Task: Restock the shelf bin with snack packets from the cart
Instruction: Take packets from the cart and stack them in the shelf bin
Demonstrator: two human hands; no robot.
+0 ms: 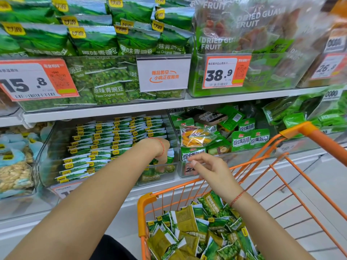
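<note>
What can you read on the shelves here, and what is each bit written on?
"15.8": left price tag.
"38.9": middle price tag.
"26.8", blurred: right price tag.
"Peas Original Taste": green pea packets.
"DRIED GUAVA FRUIT": clear fruit bags.
Chinese lines on the white sign, the packets and the cart's packets: not transcribed.
Barcodes: too small.

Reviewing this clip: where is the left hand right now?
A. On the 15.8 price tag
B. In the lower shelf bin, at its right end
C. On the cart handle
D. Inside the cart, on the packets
B: the left hand reaches down into the bin among the packets, while the right hand hovers above the cart.
</note>
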